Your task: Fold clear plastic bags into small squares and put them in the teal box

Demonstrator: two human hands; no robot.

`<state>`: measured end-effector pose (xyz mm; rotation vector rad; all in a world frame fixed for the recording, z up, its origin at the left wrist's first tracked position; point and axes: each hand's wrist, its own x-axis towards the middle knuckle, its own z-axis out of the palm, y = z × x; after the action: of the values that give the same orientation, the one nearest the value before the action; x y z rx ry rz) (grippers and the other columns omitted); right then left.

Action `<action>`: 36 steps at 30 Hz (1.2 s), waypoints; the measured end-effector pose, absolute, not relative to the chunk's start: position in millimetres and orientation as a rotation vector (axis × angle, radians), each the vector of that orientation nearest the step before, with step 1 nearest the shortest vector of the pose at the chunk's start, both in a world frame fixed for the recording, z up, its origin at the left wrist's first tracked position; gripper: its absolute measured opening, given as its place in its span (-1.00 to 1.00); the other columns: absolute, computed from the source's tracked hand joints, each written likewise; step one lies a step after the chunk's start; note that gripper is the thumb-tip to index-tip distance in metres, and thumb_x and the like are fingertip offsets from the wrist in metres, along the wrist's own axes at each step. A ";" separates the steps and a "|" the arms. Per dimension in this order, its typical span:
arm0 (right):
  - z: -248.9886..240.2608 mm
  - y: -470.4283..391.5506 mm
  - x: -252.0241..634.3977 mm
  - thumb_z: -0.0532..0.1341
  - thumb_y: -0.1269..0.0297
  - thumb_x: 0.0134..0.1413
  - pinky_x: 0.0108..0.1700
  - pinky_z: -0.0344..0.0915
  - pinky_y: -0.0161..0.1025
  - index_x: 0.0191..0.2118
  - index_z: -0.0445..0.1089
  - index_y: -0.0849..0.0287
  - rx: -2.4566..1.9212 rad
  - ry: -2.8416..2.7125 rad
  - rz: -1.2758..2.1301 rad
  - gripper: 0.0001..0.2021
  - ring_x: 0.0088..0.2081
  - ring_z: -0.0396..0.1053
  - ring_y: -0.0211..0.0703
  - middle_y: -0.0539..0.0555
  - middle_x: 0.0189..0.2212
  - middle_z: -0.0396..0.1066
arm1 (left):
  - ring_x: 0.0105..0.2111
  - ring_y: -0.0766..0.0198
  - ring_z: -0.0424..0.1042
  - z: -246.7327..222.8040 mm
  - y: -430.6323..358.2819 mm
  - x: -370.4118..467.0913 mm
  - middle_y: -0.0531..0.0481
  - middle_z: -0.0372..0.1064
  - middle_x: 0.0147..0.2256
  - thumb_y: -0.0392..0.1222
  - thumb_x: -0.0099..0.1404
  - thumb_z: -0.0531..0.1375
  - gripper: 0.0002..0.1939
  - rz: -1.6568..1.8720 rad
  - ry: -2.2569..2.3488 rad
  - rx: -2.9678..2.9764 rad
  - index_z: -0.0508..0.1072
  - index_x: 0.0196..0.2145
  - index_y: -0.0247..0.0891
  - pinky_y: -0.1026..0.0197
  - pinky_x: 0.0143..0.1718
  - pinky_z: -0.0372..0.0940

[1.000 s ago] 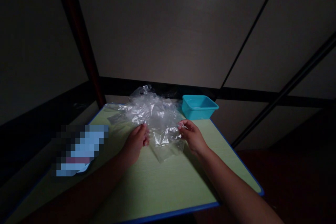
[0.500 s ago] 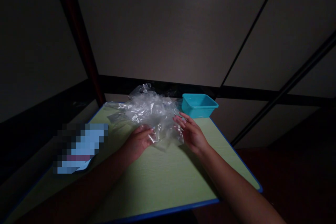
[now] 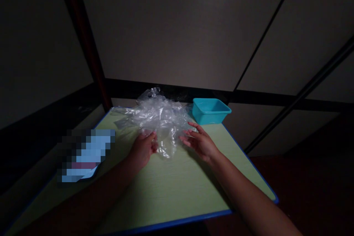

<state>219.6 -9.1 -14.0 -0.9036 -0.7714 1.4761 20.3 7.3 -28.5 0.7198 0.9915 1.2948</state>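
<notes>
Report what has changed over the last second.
The right hand has let go of the clear plastic and opened, fingers spread. The flap stretched between the hands has drawn in narrower. The left hand remains beside it; its grip is unclear. Unmoved: the teal container and the pixelated object.

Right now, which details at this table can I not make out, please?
In the head view:
Clear plastic: number of pieces, hidden by its own overlapping folds.
Left hand: whether it pinches the plastic, too dim and small to tell.
Flat object at left: face hidden by pixel blocks.
Turquoise box: any low contents, hidden by near wall.
Table: near left corner, cut off by lower edge.
</notes>
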 end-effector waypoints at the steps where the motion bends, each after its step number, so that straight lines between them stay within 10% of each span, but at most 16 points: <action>1: -13.4 -9.1 219.7 0.31 0.41 -0.08 -0.33 0.43 -0.25 -0.12 0.30 0.07 -0.893 -0.766 1.464 -0.65 -0.37 0.52 -0.17 0.00 -0.37 0.51 | -0.76 0.48 0.15 -28.3 7.3 20.2 0.25 0.21 -0.65 -0.09 -0.16 0.34 -0.61 1.291 0.990 0.728 0.20 -0.49 -0.23 0.39 -0.75 0.02; 10: -1.5 -19.8 216.9 0.32 0.17 -0.03 -0.14 0.38 -0.11 0.01 0.29 -0.10 -0.739 -0.944 1.449 -0.56 -0.06 0.43 -0.03 0.01 0.17 0.24 | -0.73 0.44 0.21 -28.3 5.0 18.9 0.20 0.24 -0.65 -0.02 -0.07 0.32 -0.63 1.232 0.857 0.847 0.21 -0.49 -0.24 0.35 -0.70 0.12; 18: -13.4 -16.7 208.7 0.40 0.11 -0.21 0.05 0.20 -0.13 -0.32 0.46 0.12 -0.947 -1.047 1.393 -0.71 -0.08 0.40 -0.09 0.06 -0.21 0.50 | -0.67 0.41 0.26 -23.8 -0.6 20.4 0.21 0.22 -0.59 -0.09 -0.02 0.28 -0.67 1.313 0.924 1.005 0.17 -0.45 -0.22 0.33 -0.67 0.18; 29: -13.8 -7.7 220.3 0.35 0.13 -0.23 -0.28 0.24 -0.27 -0.48 0.38 0.14 -1.104 -0.993 1.174 -0.78 -0.30 0.40 -0.15 0.00 -0.40 0.46 | -0.70 0.45 0.14 -14.7 21.0 0.1 0.24 0.21 -0.61 -0.31 -0.05 0.26 -0.51 1.560 0.808 0.859 0.18 -0.15 -0.18 0.36 -0.65 0.07; 36: -3.4 -15.9 222.0 0.23 0.00 -0.04 -0.28 0.32 -0.22 -0.08 0.39 -0.07 -0.869 -1.012 1.513 -0.63 -0.07 0.41 -0.04 -0.08 0.22 0.15 | -0.69 0.39 0.21 -23.9 25.6 0.4 0.22 0.18 -0.62 -0.19 0.04 0.24 -0.61 1.356 0.770 0.809 0.26 -0.15 -0.16 0.33 -0.64 0.13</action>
<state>222.0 -15.9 -3.4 -0.8694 -1.0117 1.5131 0.4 25.6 -23.9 0.8086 0.7697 1.3558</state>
